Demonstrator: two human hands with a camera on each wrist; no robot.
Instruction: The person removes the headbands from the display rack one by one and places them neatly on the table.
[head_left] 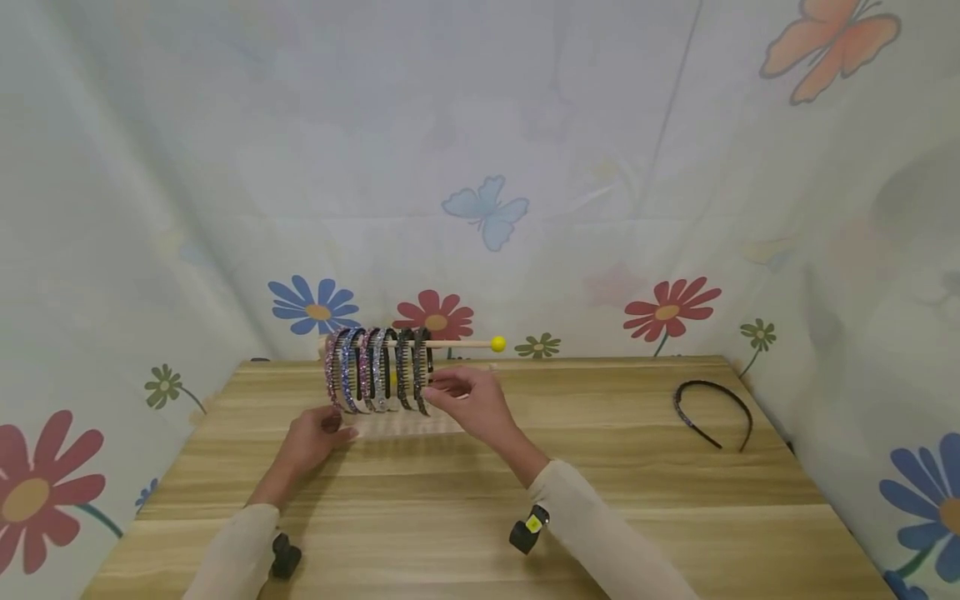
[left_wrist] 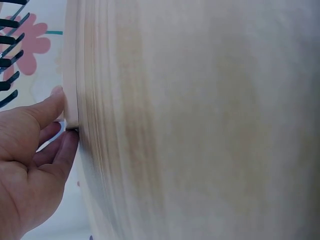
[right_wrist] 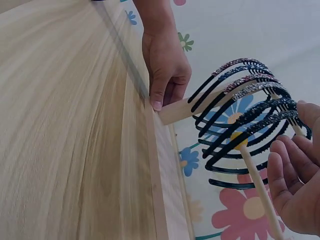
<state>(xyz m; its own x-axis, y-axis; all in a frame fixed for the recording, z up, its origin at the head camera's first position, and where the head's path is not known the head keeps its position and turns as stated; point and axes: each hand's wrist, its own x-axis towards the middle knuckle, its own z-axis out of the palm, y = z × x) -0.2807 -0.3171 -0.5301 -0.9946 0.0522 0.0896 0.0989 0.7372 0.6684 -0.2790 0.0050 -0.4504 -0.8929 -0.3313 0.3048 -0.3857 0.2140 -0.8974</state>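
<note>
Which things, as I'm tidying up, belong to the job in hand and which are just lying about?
In the job:
Wooden rack, held by the left hand
Six headbands hanging on it

Lying about:
Loose headband, untouched, right side of table; possibly related

Had the stand (right_wrist: 175,111) on the table (head_left: 420,533), toward the far edge, with the curtain (head_left: 525,117) behind. Bore six headbands (head_left: 379,375) in a row along the stand's rod (head_left: 467,343), with a ball (head_left: 498,343) at the tip, right of them. Had the left hand (head_left: 309,437) at the stand's left end, the right hand (head_left: 482,410) at the row's right end. Included another headband (head_left: 683,415) on the table, well right of the stand.
</note>
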